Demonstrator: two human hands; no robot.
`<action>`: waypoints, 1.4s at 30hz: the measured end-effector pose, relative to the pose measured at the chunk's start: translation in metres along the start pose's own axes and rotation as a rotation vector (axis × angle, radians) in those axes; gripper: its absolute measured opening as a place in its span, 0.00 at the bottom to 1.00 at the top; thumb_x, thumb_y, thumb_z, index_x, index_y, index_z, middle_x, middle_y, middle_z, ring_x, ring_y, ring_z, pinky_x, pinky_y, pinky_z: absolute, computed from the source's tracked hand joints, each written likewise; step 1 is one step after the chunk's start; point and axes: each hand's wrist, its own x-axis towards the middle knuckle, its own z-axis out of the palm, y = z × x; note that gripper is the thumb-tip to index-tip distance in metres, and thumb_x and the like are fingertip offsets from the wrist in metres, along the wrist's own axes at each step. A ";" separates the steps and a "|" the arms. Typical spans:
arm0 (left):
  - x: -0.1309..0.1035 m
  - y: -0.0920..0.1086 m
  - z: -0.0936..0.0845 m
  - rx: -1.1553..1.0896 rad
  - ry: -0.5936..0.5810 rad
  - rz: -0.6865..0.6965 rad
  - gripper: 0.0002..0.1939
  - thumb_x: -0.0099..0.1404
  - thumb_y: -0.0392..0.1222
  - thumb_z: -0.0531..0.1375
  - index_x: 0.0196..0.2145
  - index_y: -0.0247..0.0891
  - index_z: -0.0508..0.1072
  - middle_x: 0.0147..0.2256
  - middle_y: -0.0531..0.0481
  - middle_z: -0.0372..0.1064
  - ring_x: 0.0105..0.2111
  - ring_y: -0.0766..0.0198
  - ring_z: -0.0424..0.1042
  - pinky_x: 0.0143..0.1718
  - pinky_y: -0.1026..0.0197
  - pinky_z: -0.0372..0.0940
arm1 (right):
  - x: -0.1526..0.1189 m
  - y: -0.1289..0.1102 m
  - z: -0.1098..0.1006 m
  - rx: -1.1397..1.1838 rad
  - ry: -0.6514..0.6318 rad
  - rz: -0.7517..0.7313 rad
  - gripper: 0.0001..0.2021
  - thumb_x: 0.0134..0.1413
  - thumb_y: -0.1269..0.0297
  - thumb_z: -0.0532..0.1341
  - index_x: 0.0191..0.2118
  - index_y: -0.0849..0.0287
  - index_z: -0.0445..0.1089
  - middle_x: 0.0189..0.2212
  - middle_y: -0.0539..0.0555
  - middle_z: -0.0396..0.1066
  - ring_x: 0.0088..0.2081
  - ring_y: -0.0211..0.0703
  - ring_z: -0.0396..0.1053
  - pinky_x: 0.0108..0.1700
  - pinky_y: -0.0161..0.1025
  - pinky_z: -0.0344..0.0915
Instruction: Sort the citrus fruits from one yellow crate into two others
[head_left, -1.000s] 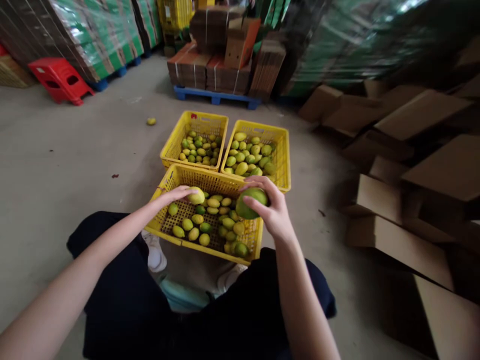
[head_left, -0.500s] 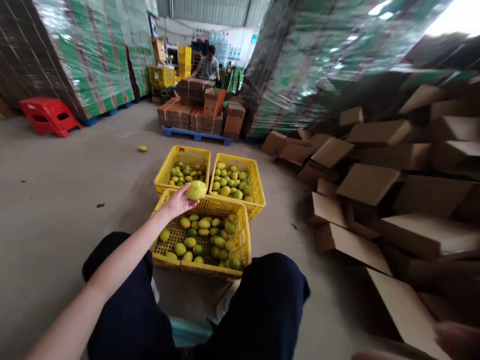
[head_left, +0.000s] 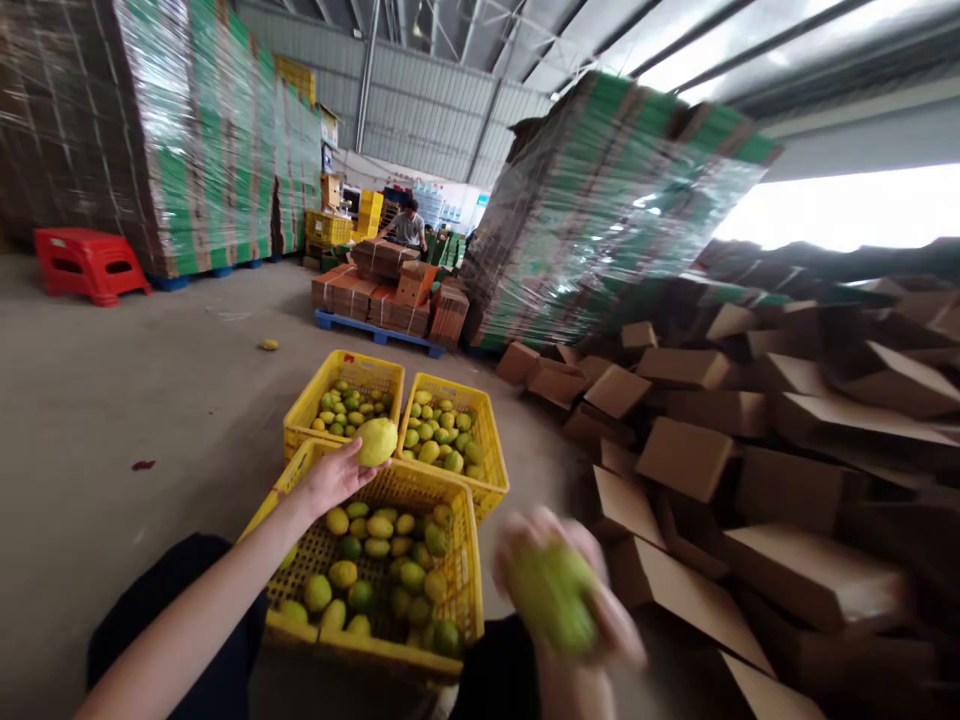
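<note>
Two fruits: left hand [head_left: 334,484] half-curled round a plump yellow fruit [head_left: 376,443] above the crates [head_left: 474,565]; right hand [head_left: 609,612], fingers spread, gripping a green fruit [head_left: 553,598] (blurred) beside them.

Floor: bare grey concrete [head_left: 217,400] | Left: red stool [head_left: 91,265] by wrapped stack [head_left: 217,150] | Centre: boxes on blue pallet [head_left: 380,334] | Back: corrugated wall [head_left: 427,105] | Right: jumbled cartons [head_left: 686,460], tilted-looking wrapped stack [head_left: 592,220] | Light: bright opening [head_left: 847,208], upper right
</note>
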 end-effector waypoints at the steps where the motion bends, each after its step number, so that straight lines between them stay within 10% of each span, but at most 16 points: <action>1: -0.001 0.000 0.001 0.021 -0.011 0.022 0.25 0.53 0.44 0.71 0.48 0.37 0.74 0.44 0.41 0.76 0.44 0.55 0.76 0.40 0.62 0.71 | 0.018 0.012 0.009 0.018 -0.014 0.057 0.09 0.39 0.61 0.70 0.30 0.50 0.71 0.30 0.50 0.74 0.32 0.47 0.75 0.29 0.44 0.75; 5: 0.000 -0.001 0.007 0.158 -0.030 0.121 0.31 0.48 0.42 0.74 0.50 0.37 0.72 0.45 0.42 0.76 0.50 0.49 0.74 0.49 0.55 0.70 | 0.078 0.064 0.020 0.103 -0.089 0.238 0.18 0.35 0.66 0.66 0.39 0.52 0.71 0.35 0.49 0.77 0.39 0.48 0.76 0.46 0.53 0.75; 12: 0.004 -0.008 0.010 0.790 0.152 0.513 0.38 0.41 0.42 0.77 0.51 0.40 0.73 0.54 0.43 0.72 0.55 0.48 0.69 0.59 0.47 0.62 | 0.107 0.118 -0.034 -0.080 -0.032 0.140 0.21 0.35 0.64 0.74 0.39 0.53 0.71 0.36 0.50 0.78 0.38 0.49 0.76 0.46 0.49 0.74; 21: 0.022 -0.035 0.025 0.794 0.024 0.506 0.38 0.46 0.48 0.75 0.55 0.42 0.73 0.52 0.44 0.65 0.52 0.52 0.70 0.52 0.50 0.71 | 0.102 0.114 -0.033 -0.306 0.004 -0.150 0.27 0.34 0.66 0.76 0.44 0.50 0.68 0.43 0.49 0.74 0.45 0.46 0.72 0.49 0.45 0.69; 28: 0.012 -0.019 0.016 0.936 0.017 0.498 0.37 0.46 0.46 0.75 0.55 0.46 0.74 0.46 0.48 0.63 0.51 0.55 0.69 0.50 0.53 0.72 | 0.112 0.124 -0.031 -0.397 -0.111 -0.235 0.28 0.30 0.69 0.77 0.42 0.50 0.69 0.42 0.49 0.71 0.46 0.44 0.70 0.49 0.43 0.70; 42: 0.024 -0.019 0.017 0.321 0.177 -0.151 0.27 0.52 0.58 0.71 0.37 0.29 0.77 0.32 0.40 0.78 0.31 0.61 0.78 0.33 0.64 0.73 | 0.108 0.132 -0.040 -0.288 -0.081 0.367 0.28 0.47 0.33 0.59 0.29 0.58 0.70 0.15 0.51 0.69 0.14 0.40 0.63 0.13 0.35 0.56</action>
